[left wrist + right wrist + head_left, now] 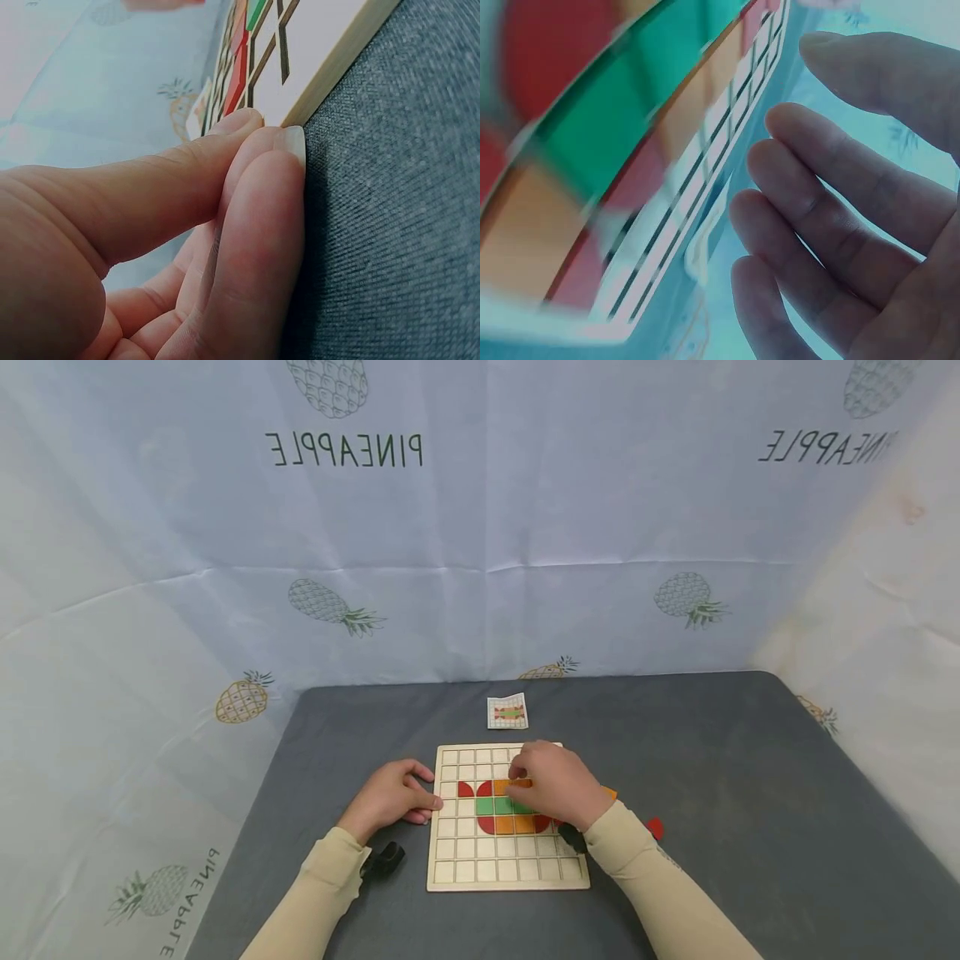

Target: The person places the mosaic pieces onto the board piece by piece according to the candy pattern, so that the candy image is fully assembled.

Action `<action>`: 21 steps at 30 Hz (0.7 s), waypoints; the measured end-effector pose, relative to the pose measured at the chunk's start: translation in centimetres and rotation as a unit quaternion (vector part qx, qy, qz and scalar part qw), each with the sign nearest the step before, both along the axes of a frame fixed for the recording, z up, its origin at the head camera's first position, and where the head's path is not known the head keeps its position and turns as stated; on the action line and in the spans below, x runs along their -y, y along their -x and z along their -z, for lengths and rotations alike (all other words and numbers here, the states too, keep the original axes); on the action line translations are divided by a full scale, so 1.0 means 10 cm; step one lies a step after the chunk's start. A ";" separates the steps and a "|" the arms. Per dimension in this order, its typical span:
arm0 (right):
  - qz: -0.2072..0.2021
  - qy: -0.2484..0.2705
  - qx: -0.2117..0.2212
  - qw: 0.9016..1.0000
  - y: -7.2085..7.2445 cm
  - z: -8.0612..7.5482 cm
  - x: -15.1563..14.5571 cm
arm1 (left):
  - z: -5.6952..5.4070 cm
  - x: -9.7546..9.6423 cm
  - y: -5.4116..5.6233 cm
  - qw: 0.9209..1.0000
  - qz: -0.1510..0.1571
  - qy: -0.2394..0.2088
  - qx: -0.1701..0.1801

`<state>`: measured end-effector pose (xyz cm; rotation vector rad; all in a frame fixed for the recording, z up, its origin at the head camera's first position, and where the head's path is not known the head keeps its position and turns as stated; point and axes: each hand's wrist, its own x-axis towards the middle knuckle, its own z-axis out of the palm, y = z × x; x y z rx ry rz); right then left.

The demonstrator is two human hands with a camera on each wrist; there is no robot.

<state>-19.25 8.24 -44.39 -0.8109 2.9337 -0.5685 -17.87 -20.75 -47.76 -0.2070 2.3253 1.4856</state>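
A pale wooden grid board (487,870) lies on the dark table, with red, orange and green pieces set in its cells. Green squares (493,806) form a middle row; orange squares with rounded red pieces run above and below. At the board's left edge is my left hand (392,796); in the left wrist view, its thumb and index finger (262,202) pinch that edge. Over the upper right of the pattern hovers my right hand (558,783), partly hiding it. The right wrist view shows its fingers (832,217) loosely bent, apart from the thumb, holding nothing.
Behind the board lies a small card (507,713) printed with a similar coloured pattern. A red piece (656,828) and an orange piece (612,793) show beside my right wrist. A pineapple-print curtain (480,618) hangs behind the dark table (712,752).
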 end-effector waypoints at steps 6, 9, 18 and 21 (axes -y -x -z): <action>0.047 -0.010 0.015 0.999 -0.08 0.01 -0.38 | -0.01 0.00 -0.02 1.000 0.001 0.005 -0.002; 0.066 -0.013 0.014 0.998 -0.14 0.00 -0.59 | -0.01 0.00 -0.02 1.000 0.001 0.005 0.000; 0.090 -0.032 -0.008 0.995 -0.22 0.04 -1.09 | -0.02 0.01 -0.02 1.000 0.003 0.004 -0.002; 0.099 -0.036 -0.003 0.994 -0.23 0.08 -1.21 | -0.01 0.00 -0.02 1.000 0.004 0.005 -0.003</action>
